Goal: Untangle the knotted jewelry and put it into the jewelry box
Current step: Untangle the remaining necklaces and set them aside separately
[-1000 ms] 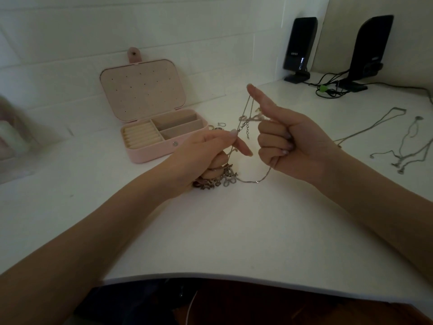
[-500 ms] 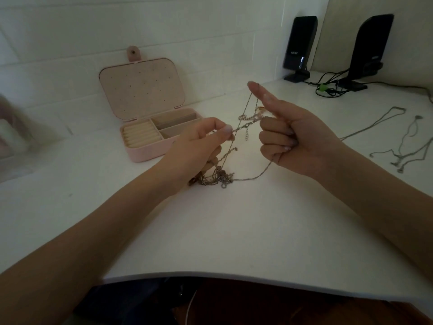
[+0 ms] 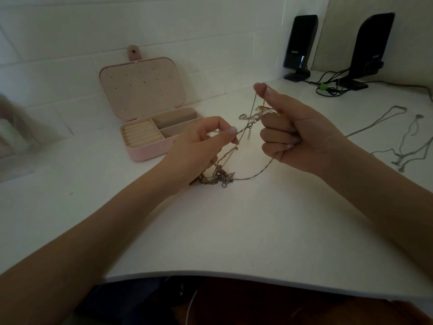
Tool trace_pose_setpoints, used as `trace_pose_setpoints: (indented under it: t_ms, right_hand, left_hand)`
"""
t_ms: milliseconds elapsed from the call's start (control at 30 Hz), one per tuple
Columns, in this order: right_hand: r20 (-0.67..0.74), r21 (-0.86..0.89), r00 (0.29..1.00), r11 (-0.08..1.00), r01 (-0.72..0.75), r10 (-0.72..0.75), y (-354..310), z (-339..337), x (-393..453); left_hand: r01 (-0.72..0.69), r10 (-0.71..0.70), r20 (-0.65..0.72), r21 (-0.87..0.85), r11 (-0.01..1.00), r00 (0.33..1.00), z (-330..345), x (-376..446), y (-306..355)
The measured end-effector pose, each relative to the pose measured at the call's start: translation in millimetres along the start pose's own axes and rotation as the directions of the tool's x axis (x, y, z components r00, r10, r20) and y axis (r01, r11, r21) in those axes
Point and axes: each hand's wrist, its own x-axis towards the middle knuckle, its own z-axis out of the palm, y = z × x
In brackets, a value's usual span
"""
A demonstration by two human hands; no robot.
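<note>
Both hands pinch strands of a knotted jewelry tangle above a white table.

The left hand (image 3: 199, 146) pinches a chain between thumb and forefinger; the right hand (image 3: 297, 134) has its fingers (image 3: 276, 137) curled, thumb pressing a chain against the forefinger. The knotted jewelry (image 3: 218, 177) hangs between them, its clump resting on the table (image 3: 234, 231). Behind stands the open pink jewelry box (image 3: 145, 127) against a white wall. Loose chains (image 3: 407, 146) lie right; two black speakers (image 3: 301, 43) stand in the corner.
</note>
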Motion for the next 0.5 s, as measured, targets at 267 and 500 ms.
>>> trace_pose_setpoints:
  t_ms: [267, 500]
  right_hand:
    - [0.031, -0.04, 1.0, 0.999, 0.001, 0.0, -4.5, -5.1, 1.0]
    - [0.095, -0.117, 0.995, 0.993, -0.033, 0.044, -10.5, -17.2, 2.5]
  left_hand:
    - [-0.079, 0.08, -0.092, 0.013, 0.997, 0.993, -2.1, 0.6, -1.0]
    - [-0.125, 0.125, -0.216, 0.014, 0.992, 0.968, -6.1, 3.3, -3.3]
